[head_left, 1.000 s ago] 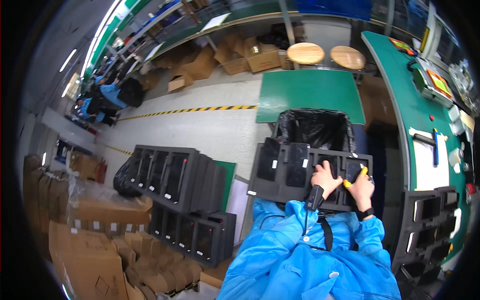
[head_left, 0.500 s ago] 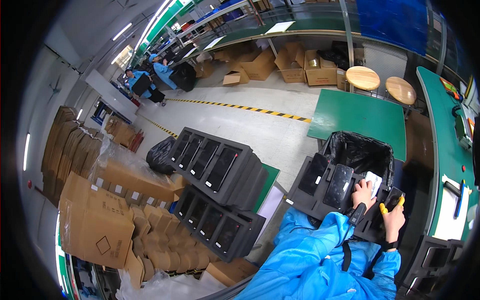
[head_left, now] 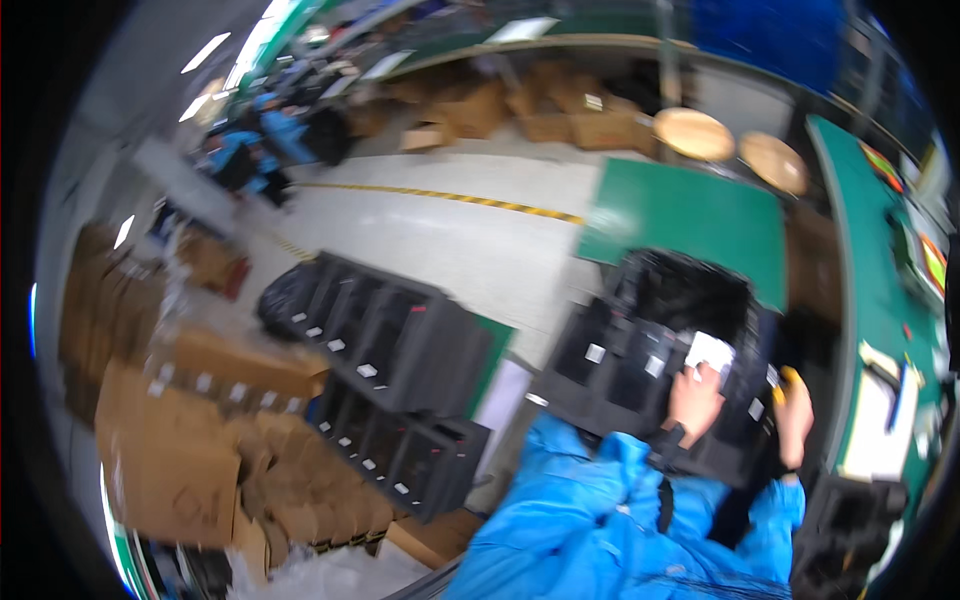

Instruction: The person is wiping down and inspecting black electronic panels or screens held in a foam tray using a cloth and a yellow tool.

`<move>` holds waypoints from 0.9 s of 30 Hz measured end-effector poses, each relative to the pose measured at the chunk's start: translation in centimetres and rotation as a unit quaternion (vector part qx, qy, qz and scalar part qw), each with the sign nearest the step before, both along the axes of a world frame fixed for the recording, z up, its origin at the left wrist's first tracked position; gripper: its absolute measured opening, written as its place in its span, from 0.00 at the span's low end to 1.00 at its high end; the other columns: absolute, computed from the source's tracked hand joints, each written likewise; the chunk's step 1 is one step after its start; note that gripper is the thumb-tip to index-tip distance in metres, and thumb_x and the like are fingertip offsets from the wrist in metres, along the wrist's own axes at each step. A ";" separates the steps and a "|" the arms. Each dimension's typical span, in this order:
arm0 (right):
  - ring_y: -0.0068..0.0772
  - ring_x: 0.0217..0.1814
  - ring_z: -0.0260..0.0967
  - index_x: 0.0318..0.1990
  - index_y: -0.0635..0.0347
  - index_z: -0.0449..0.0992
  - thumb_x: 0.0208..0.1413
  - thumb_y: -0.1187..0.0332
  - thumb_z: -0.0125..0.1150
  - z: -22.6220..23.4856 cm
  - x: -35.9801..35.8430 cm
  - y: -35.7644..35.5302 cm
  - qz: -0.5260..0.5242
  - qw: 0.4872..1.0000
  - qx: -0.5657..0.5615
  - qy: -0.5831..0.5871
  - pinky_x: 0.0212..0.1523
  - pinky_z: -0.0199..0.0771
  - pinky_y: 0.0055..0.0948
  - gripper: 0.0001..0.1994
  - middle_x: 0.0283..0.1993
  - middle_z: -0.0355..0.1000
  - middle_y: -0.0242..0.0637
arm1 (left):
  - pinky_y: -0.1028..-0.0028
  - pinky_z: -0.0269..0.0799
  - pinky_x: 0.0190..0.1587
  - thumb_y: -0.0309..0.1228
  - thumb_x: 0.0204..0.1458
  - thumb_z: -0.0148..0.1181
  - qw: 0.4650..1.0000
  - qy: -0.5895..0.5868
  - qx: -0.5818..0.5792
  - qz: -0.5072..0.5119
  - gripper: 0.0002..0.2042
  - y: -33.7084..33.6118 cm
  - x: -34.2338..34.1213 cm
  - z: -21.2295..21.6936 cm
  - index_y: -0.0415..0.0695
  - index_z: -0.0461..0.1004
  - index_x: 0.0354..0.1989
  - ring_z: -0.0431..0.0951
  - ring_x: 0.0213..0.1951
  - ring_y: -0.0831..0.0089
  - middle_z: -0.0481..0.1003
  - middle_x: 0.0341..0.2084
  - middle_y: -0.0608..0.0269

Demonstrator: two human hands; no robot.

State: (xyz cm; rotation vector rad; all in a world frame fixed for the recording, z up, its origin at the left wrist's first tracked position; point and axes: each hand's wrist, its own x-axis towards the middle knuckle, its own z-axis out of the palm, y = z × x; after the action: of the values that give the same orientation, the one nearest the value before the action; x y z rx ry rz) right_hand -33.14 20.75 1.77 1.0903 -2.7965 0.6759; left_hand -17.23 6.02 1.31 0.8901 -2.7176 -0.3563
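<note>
A black foam tray (head_left: 560,400) with several slots rests in front of my lap, dark phones with small white labels lying in it. One dark phone (head_left: 626,372) sits in a middle slot. My left hand (head_left: 695,402) is closed on a white wipe (head_left: 709,352) over the tray's right half. Beside the tray's right edge is my right hand (head_left: 793,415), with yellow finger cots on its fingertips. Blur hides whether these fingers grip anything. A dark phone (head_left: 745,418) lies in the slot between the two hands.
Stacked black trays of phones (head_left: 385,345) stand to the left, cartons (head_left: 165,455) beyond. A black-lined bin (head_left: 690,285) and green board (head_left: 685,215) lie ahead. A green workbench (head_left: 835,250) runs along the right; two stools (head_left: 693,135) stand behind. Two people work far off.
The whole view has shifted and blurred as my head turned. My right hand has come off the rightmost phone to the tray's right edge. My left hand still holds the white wipe.
</note>
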 end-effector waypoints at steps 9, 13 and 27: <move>0.34 0.42 0.76 0.41 0.63 0.78 0.50 0.68 0.61 -4.5 -4.4 -0.6 0.019 0.948 -0.172 -0.268 0.45 0.73 0.28 0.12 0.38 0.77 0.42 | 0.68 0.65 0.47 0.33 0.46 0.58 0.964 0.049 0.007 -0.260 0.22 5.9 4.2 -4.4 0.38 0.70 0.51 0.68 0.45 0.65 0.68 0.54 0.59; 0.30 0.40 0.75 0.41 0.65 0.78 0.48 0.69 0.64 -2.6 -4.0 -0.9 -0.044 0.931 -0.200 -0.302 0.42 0.73 0.26 0.13 0.39 0.77 0.43 | 0.67 0.64 0.48 0.33 0.47 0.57 0.962 0.044 -0.019 -0.271 0.22 6.5 4.1 -3.9 0.38 0.70 0.51 0.67 0.47 0.64 0.67 0.55 0.59; 0.45 0.31 0.74 0.33 0.56 0.79 0.45 0.69 0.59 -4.3 -0.8 -3.5 -0.109 0.992 -0.068 0.017 0.32 0.73 0.38 0.07 0.32 0.75 0.43 | 0.64 0.64 0.50 0.31 0.47 0.55 0.968 0.038 -0.018 -0.247 0.23 6.9 4.7 -4.8 0.39 0.68 0.54 0.66 0.48 0.62 0.64 0.58 0.60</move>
State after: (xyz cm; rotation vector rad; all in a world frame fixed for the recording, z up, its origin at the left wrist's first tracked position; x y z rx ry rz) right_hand -33.98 17.22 -2.52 0.7520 -2.7388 0.8000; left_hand -12.52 12.88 -3.52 0.1689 -2.8334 -0.4220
